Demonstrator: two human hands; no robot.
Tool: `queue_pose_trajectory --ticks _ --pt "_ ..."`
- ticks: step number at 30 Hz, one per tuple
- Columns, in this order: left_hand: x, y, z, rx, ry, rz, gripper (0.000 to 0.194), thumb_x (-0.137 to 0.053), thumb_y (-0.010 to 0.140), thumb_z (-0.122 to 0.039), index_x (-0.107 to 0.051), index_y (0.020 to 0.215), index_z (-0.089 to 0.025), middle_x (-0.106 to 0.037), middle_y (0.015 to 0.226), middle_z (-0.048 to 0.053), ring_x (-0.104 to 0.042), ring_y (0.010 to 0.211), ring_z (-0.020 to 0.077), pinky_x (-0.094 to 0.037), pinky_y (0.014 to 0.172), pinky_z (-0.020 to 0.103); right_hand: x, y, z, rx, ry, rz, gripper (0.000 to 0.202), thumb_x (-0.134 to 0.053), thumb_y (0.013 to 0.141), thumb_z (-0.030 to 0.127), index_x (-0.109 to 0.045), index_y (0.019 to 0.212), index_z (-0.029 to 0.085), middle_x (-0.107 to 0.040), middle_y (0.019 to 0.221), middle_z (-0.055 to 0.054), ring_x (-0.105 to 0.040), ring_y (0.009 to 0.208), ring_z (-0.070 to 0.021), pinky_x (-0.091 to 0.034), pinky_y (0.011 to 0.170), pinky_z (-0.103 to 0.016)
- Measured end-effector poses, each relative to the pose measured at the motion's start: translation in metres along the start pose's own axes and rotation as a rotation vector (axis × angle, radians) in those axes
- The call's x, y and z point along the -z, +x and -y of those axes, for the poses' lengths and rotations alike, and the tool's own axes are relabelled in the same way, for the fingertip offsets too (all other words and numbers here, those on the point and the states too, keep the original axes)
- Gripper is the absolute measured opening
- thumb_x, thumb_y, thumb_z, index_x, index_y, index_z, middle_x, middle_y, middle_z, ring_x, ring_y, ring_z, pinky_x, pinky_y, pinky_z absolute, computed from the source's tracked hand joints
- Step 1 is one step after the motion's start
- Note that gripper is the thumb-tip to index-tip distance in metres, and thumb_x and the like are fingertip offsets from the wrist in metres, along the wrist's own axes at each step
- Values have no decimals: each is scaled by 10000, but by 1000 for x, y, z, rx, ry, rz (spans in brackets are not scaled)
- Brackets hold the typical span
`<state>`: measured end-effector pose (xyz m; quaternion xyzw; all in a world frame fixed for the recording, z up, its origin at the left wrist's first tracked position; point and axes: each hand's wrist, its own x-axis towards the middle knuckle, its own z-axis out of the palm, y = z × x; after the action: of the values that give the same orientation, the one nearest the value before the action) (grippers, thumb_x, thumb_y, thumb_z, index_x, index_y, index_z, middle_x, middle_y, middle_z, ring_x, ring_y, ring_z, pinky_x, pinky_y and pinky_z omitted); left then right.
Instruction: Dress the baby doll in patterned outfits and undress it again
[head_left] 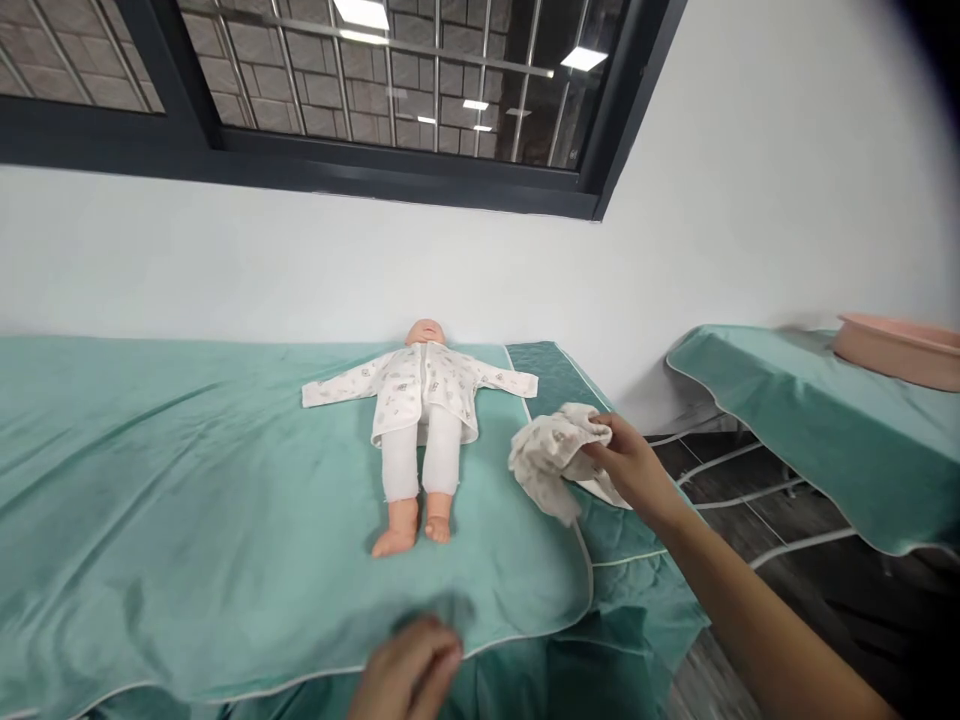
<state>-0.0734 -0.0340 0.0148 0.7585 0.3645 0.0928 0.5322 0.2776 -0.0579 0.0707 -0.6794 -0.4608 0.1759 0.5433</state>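
Note:
A baby doll (424, 400) lies on its back on the green cloth (225, 520), its arms spread wide and feet toward me. It wears a white patterned jacket and white trousers; its feet are bare. To the right of the doll, my right hand (619, 455) pinches a crumpled, light patterned cloth (551, 455) that hangs over the cloth's right edge. My left hand (412, 665) is at the bottom centre, below the doll's feet and near the front edge. It is blurred by motion, and whether its fingers hold anything cannot be made out.
A second table with a green cover (825, 430) stands at the right, bearing a pink basin (900, 350). Pale metal legs and a dark floor (727, 500) show between the tables. A white wall (337, 260) and a barred window (405, 170) are behind.

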Motion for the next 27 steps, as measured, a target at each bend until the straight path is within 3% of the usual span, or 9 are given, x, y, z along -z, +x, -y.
queue_pose_trajectory --ticks 2,4,7,10,14,18,21,23,27 --pt "31 22 -21 -98 -45 -213 287 -497 915 -488 -677 955 -268 -679 1044 47 -605 1042 257 -476 974 405 -16 7 41 76 36 84 121 -606 814 319 -566 858 214 -579 775 2 -538 707 -170 -424 631 -286" --pt "61 42 -55 -225 -124 -398 305 -549 895 -471 -632 1090 -252 -663 1116 57 -598 1074 242 -471 963 382 -35 18 80 136 -10 88 85 -582 797 279 -554 825 204 -531 744 26 -487 691 -141 -381 610 -258" --pt "85 62 -114 -437 -173 -391 502 -647 839 -427 -500 1290 -262 -603 1253 78 -593 1105 213 -483 929 341 -64 33 134 205 -52 49 103 -549 786 273 -491 734 206 -454 678 52 -424 640 -116 -329 573 -239" --pt "88 67 -150 -482 -88 -454 525 -667 816 -369 -495 1300 -264 -621 1214 62 -610 1034 209 -495 845 319 -88 36 174 308 -63 95 118 -548 768 267 -467 707 207 -448 654 59 -412 609 -106 -306 551 -233" --pt "104 61 -154 -468 53 -681 265 -570 846 -282 -617 1103 -238 -677 939 7 -613 822 181 -461 684 277 -96 33 198 456 -176 97 86 -589 753 217 -514 795 212 -478 668 63 -418 590 -101 -293 556 -233" --pt "134 48 -148 -482 132 -774 160 -568 828 -242 -672 944 -206 -678 844 2 -586 750 159 -436 664 258 -91 30 198 460 -171 148 197 -638 774 235 -580 961 224 -511 714 51 -445 584 -103 -324 565 -241" --pt "146 38 -149 -510 -106 -704 160 -605 834 -296 -657 945 -193 -674 864 13 -593 767 154 -451 667 246 -95 20 194 350 33 291 295 -628 846 371 -526 1085 231 -549 747 37 -513 619 -127 -388 582 -253" --pt "146 31 -150 -504 -307 -610 212 -627 839 -362 -638 953 -184 -665 858 21 -591 744 151 -463 655 249 -102 8 189 372 157 365 374 -612 875 432 -452 1153 240 -600 869 8 -581 749 -159 -446 654 -278" --pt "144 17 -145 -479 -508 -596 338 -665 811 -487 -622 948 -181 -646 804 19 -570 663 136 -463 617 250 -119 -17 169 565 -105 520 436 -733 794 470 -504 1079 233 -615 1056 -45 -570 984 -221 -449 814 -331"
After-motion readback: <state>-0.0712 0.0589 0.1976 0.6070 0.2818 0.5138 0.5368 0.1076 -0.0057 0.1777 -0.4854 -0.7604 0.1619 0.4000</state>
